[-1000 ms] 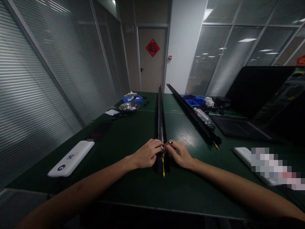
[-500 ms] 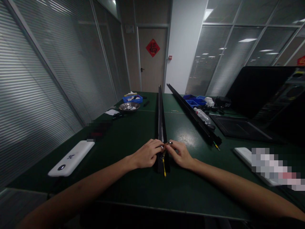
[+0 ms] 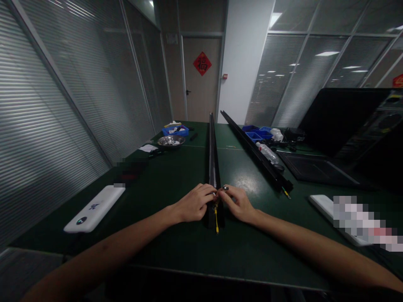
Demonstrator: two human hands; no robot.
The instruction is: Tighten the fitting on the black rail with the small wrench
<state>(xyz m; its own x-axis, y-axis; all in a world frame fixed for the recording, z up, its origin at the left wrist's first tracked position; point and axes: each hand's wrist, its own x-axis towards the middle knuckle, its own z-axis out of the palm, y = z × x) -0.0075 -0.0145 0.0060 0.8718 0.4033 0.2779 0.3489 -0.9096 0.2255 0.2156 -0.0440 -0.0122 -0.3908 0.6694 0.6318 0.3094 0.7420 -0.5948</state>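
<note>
A long black channel-shaped rail lies lengthwise on the green table, its near end between my hands. My left hand rests against the rail's left side, fingers bent and closed around a small part at the channel. Opposite it, my right hand pinches a small shiny metal piece at the rail's right edge. The fingertips of both hands nearly meet and hide most of what they hold. A yellow wire with a terminal hangs out of the near end, below my fingers.
A second black rail lies to the right, beside a plastic bottle and blue bins. Far left are a metal bowl and a blue tray. White power banks flank me on both sides.
Both hands stay in nearly the same place. The yellow wire's lower end has shifted slightly to the left.
</note>
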